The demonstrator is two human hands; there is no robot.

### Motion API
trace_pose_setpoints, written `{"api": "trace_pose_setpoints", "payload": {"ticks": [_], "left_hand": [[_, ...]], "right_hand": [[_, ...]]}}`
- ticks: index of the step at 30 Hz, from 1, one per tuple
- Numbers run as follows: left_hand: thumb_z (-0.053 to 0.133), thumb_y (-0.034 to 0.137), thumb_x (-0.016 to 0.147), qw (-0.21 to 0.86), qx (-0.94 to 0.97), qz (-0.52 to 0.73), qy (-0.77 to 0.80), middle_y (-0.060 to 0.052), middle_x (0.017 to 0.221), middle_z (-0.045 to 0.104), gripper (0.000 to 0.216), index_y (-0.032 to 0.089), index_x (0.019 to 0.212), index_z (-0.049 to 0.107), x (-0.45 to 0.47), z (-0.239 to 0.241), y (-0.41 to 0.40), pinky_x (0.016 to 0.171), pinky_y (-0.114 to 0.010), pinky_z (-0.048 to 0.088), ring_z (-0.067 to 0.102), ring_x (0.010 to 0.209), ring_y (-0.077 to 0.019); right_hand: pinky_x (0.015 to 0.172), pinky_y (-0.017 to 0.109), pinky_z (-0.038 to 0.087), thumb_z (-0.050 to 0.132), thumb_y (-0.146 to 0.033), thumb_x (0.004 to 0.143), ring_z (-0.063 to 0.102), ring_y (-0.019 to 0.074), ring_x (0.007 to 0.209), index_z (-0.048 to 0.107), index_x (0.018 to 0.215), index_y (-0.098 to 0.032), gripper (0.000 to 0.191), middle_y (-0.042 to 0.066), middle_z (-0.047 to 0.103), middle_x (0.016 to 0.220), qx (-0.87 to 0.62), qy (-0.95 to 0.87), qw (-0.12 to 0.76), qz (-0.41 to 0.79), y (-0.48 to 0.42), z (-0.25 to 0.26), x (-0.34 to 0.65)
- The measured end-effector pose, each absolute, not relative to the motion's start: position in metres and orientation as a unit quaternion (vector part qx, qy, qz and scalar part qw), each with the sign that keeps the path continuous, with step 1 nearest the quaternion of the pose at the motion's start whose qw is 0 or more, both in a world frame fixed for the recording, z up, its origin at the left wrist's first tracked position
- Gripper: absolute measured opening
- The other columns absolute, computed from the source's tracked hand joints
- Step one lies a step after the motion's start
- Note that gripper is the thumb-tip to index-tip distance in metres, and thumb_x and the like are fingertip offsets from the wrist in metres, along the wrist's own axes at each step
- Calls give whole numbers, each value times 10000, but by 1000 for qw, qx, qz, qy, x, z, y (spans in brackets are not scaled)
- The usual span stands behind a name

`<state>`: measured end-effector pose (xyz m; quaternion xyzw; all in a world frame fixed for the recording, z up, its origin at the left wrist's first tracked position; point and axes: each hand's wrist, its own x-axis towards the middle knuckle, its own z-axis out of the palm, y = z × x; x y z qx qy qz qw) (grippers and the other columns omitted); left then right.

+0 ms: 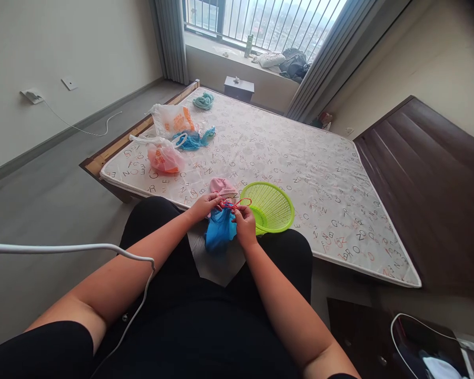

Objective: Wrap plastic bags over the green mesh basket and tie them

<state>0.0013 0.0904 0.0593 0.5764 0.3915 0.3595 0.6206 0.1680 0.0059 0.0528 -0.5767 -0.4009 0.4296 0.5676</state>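
Observation:
My left hand (206,206) pinches one side of a tangle of thin red cord (228,205) at the mattress edge, between my knees. On the other side, the fingers of my right hand (245,223) are closed on the same cord, and a loop of it sticks up beside them. Below the cord hangs a crumpled blue plastic bag (218,231); whether the cord is tied to it I cannot tell. Just behind my fingers lies a soft pink item (221,186), partly covered. A lime-green plastic basket (287,210) leans, tilted, close to my right hand.
The mattress (300,158) bears a white plastic bag (169,118), a knotted bag with pink contents (166,159), a blue bag (191,140) and a coiled teal rope (203,100). A white cable (82,248) crosses over my left arm. A dark nightstand (363,337) stands at lower right.

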Motion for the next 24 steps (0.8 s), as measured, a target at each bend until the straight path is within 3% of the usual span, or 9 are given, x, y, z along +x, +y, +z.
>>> {"api": "trace_pose_setpoints", "payload": {"ticks": [4,10,14,18,24], "left_hand": [[672,619,796,586,631,334,383,-42,733,672,474,158,690,656,2,64,86,685,-284,518,651,688,-167],[622,454,853,458,678,303,489,-25,680,674,318,179,698,655,-1,64,82,625,-272,444,589,632,-160],[691,271,761,411,742,258,463,-5,654,637,95,192,709,678,-3,53,82,626,-270,423,558,617,-155],[647,164,704,397,768,243,441,-3,663,630,34,190,685,657,-4,50,82,656,-267,442,564,641,-154],[593,257,780,508,696,320,394,-36,801,702,143,162,843,679,-2,61,83,701,-283,515,649,718,-171]], "right_hand": [[749,326,552,558,-495,872,621,201,892,572,978,-216,299,58,647,976,-586,-445,558,383,5,52,169],[772,322,540,492,-504,919,608,187,834,483,961,-240,268,29,600,887,-569,-449,569,388,4,57,165],[790,322,516,434,-500,925,585,182,813,449,973,-244,261,24,571,872,-600,-429,577,351,7,56,168],[729,308,493,451,-513,910,553,173,738,431,965,-246,274,7,549,821,-606,-404,587,354,10,54,174],[759,309,503,475,-525,903,586,179,790,460,956,-236,295,28,592,860,-613,-414,575,351,11,51,172]]}}
